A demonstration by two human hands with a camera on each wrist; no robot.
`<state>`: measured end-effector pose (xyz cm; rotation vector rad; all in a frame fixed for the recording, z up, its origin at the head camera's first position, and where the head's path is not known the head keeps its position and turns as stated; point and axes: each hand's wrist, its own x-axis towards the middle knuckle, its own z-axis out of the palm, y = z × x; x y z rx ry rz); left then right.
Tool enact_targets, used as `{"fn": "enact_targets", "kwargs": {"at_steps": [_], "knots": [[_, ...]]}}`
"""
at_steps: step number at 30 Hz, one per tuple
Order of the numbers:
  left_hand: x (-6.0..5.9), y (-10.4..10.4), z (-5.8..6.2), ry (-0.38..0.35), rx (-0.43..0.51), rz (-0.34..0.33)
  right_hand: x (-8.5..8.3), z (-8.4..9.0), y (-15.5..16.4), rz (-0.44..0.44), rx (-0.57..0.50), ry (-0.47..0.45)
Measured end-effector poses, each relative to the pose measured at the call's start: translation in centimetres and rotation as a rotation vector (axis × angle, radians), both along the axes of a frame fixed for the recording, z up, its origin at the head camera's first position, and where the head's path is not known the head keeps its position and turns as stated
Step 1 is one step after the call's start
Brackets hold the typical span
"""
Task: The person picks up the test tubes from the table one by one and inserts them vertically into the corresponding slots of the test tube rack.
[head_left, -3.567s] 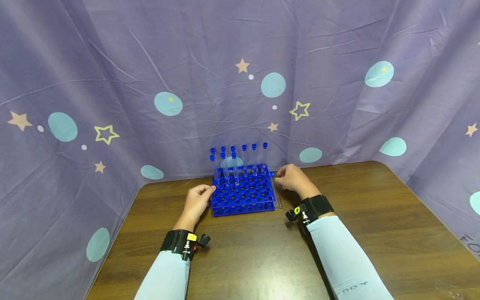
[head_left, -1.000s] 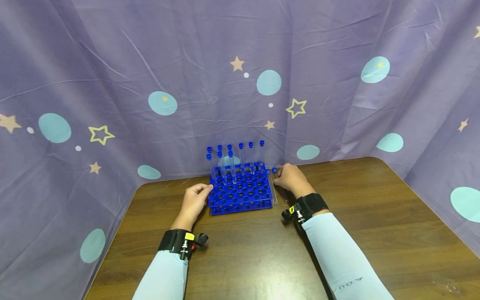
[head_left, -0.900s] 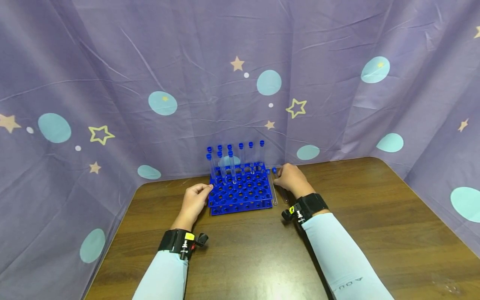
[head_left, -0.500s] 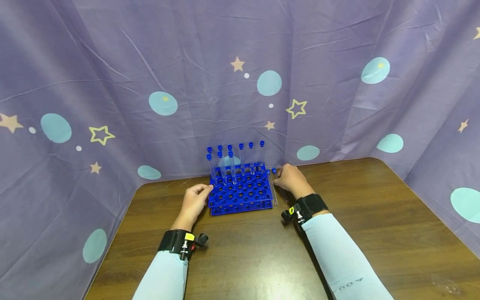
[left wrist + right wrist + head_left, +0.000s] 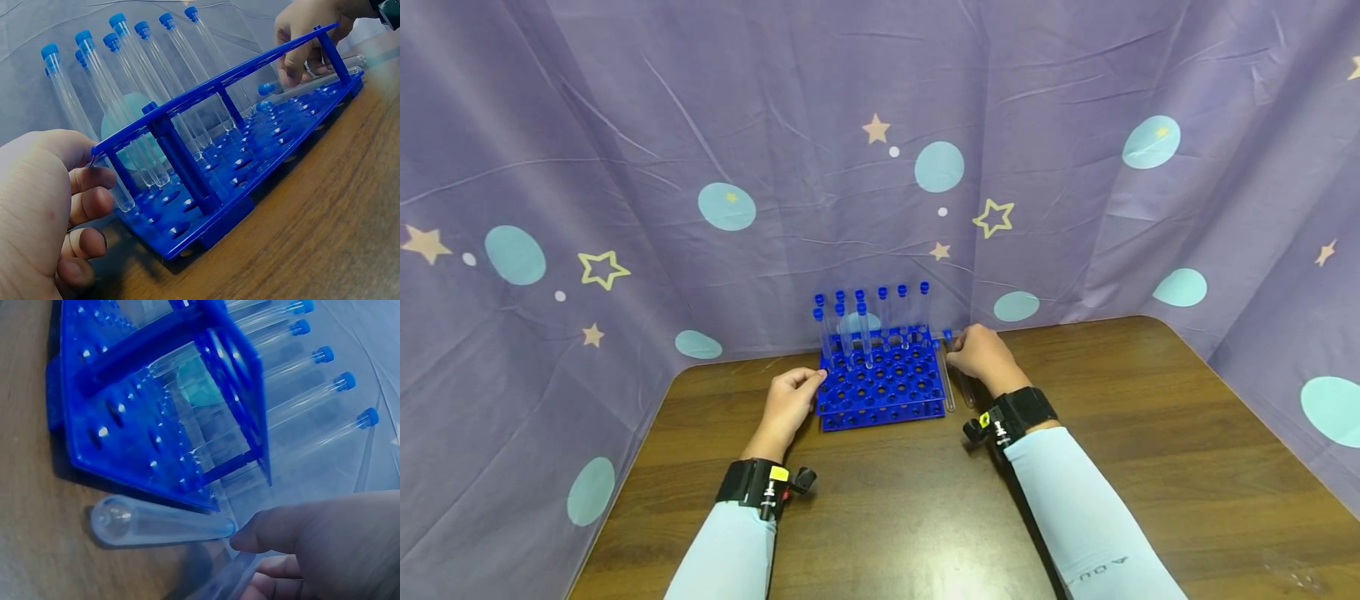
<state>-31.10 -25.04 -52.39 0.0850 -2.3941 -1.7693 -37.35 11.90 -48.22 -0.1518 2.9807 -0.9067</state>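
Observation:
A blue test-tube rack [image 5: 887, 390] stands on the wooden table, with several clear blue-capped tubes [image 5: 865, 329] upright in its back rows. My left hand [image 5: 790, 400] grips the rack's left edge [image 5: 119, 140], thumb on the top plate and fingers curled below. Two loose tubes lie right of the rack. My right hand [image 5: 983, 354] pinches the outer tube [image 5: 281, 84] near its blue cap, and that end is slightly raised. The other tube [image 5: 156, 525] lies flat against the rack's base, with the thumb tip beside it.
A purple cloth [image 5: 1075, 167] with stars and dots hangs close behind the rack and along both sides. The brown table [image 5: 1150, 433] stretches to the right and towards me. Most front holes of the rack hold nothing.
The cap end of the outer loose tube has risen a little under my right hand's fingers. My left hand and the rack have stayed where they were.

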Motion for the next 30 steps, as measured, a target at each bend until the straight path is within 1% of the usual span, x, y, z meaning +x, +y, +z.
{"fn": "enact_targets", "kwargs": {"at_steps": [5, 9, 13, 17, 23, 30], "knots": [[0.0, 0.0, 0.0, 0.008, 0.001, 0.000, 0.2, 0.6, 0.1, -0.036, -0.020, 0.043], [0.1, -0.1, 0.0, -0.004, 0.000, -0.002, 0.2, 1.2, 0.0, -0.058, -0.041, 0.080], [0.1, -0.1, 0.1, -0.013, -0.001, -0.002, 0.3, 1.6, -0.1, -0.085, -0.076, 0.118], [0.0, 0.0, 0.0, -0.003, 0.004, -0.002, 0.4, 2.0, -0.2, -0.096, -0.120, 0.158], [-0.1, 0.0, -0.2, 0.009, 0.006, -0.002, 0.7, 2.7, -0.4, -0.120, -0.209, 0.267], [-0.2, -0.1, -0.2, -0.001, -0.003, 0.001, 1.0, 3.6, -0.8, -0.144, -0.303, 0.419]]}}
